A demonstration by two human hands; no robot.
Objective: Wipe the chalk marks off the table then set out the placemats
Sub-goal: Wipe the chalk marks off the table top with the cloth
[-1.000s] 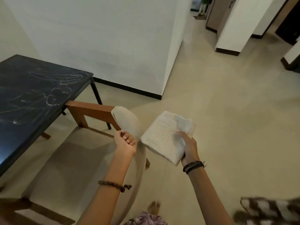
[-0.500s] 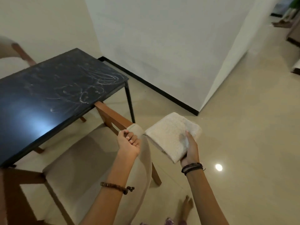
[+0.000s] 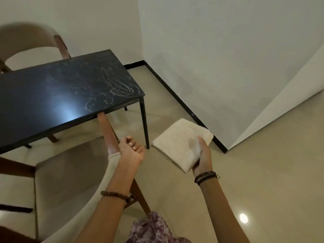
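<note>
Chalk marks [image 3: 112, 85] — pale loops, black table [image 3: 43, 95]

No text or label can be read; the chalk marks [image 3: 112, 86] on the table [image 3: 35, 95] seem mere scribbles

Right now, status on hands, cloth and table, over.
Left hand grips the chair back. Right hand holds the folded cloth, off the table. Chalk marks unwiped. Chair sits between person and table.

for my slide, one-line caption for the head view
Right hand holds a folded cloth beside the chalk-marked black table; left hand grips the chair back.
</note>
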